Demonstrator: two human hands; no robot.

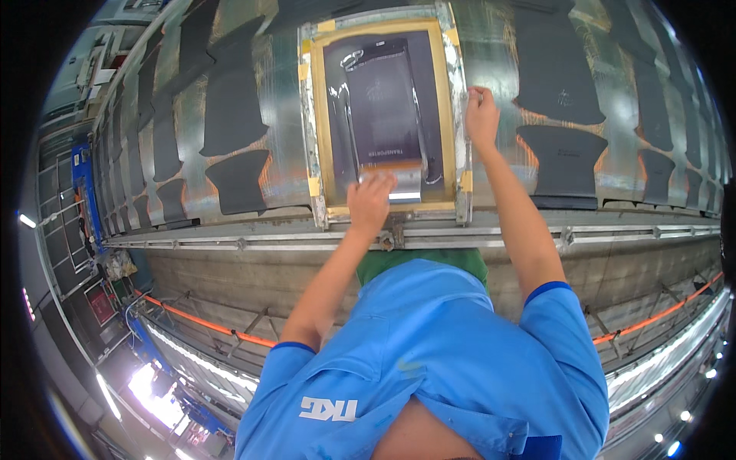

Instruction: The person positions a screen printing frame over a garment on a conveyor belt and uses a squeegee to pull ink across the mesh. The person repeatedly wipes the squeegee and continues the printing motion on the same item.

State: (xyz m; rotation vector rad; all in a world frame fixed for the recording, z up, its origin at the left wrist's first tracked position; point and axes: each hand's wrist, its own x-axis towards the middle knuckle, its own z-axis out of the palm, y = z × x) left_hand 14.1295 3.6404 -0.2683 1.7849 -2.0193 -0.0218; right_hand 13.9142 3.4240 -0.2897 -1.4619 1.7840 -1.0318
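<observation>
In front of me a screen-printing frame point(307, 115) lies on the long table, its yellow-taped border around a dark mesh point(383, 100). My left hand point(371, 202) is closed on a squeegee point(406, 188) with a flat, shiny metal-like face, low on the mesh near the frame's close edge. Dark, wet-looking ink streaks point(429, 172) run along both sides of the mesh's middle panel. At the frame's right rail my right hand point(482, 116) has its fingers curled and closed against the edge; the fingertips are partly hidden.
Dark cut fabric pieces point(556, 77) lie in rows on the shiny table point(491, 46) to both sides. A metal rail point(521, 235) runs along the table's near edge, close to my body. Orange bars point(215, 326) and bright lights point(157, 395) are behind me.
</observation>
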